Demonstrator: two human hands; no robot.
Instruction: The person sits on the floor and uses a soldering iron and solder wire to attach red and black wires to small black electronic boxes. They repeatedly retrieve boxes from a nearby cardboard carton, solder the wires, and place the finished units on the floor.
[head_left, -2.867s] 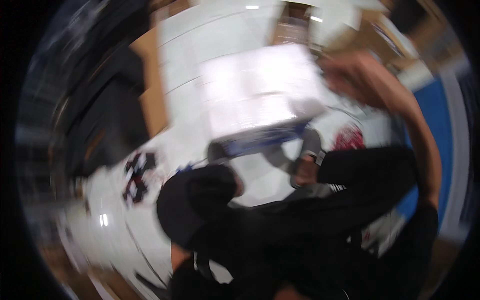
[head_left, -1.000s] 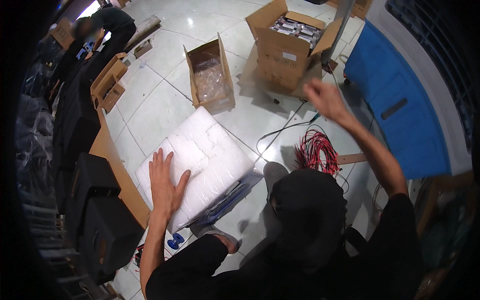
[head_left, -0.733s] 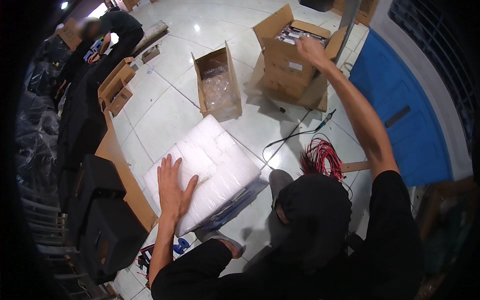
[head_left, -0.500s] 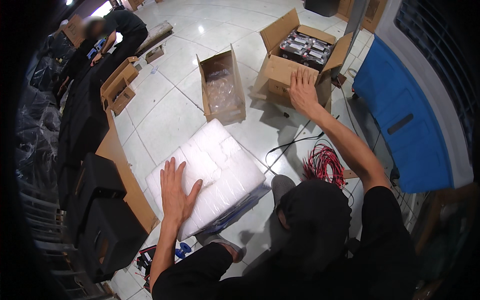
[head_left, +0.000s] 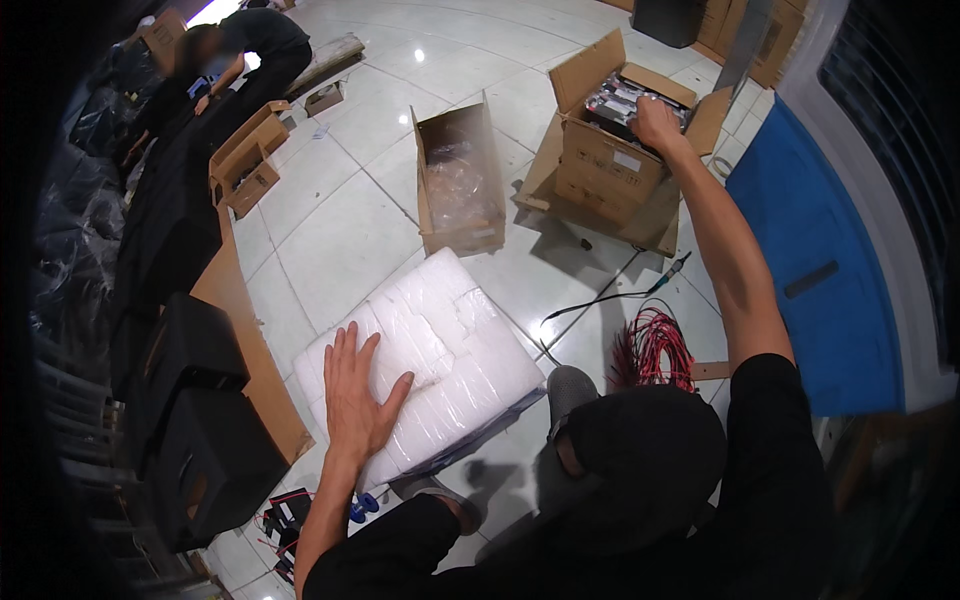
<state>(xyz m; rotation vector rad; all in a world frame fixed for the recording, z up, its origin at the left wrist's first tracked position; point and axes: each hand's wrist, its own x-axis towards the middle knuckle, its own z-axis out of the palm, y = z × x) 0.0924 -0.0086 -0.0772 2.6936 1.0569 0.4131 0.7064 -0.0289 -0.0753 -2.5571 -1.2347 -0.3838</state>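
Note:
My left hand (head_left: 358,400) lies flat with spread fingers on the white foam block (head_left: 430,340), which is wrapped in clear film and rests on the floor in front of me. My right hand (head_left: 657,123) reaches into the open cardboard box (head_left: 605,175) at the far right. Its fingers are curled down among black items in clear plastic bags (head_left: 612,102); the fingertips are hidden, and what they grip cannot be made out. The box stands on flattened cardboard (head_left: 540,190), its side flaps standing up.
A narrow open carton (head_left: 432,205) with clear plastic inside stands left of the box. Red and black wires (head_left: 660,350) and a thin cable tool (head_left: 670,272) lie on the tiles. Black speaker-like cases (head_left: 215,465) line the left. A blue panel (head_left: 820,250) is at right; another person (head_left: 265,45) bends far left.
My right hand has moved from the box's front flap into the box and its fingers have curled. The front flap now hangs down. My left hand stays on the foam block.

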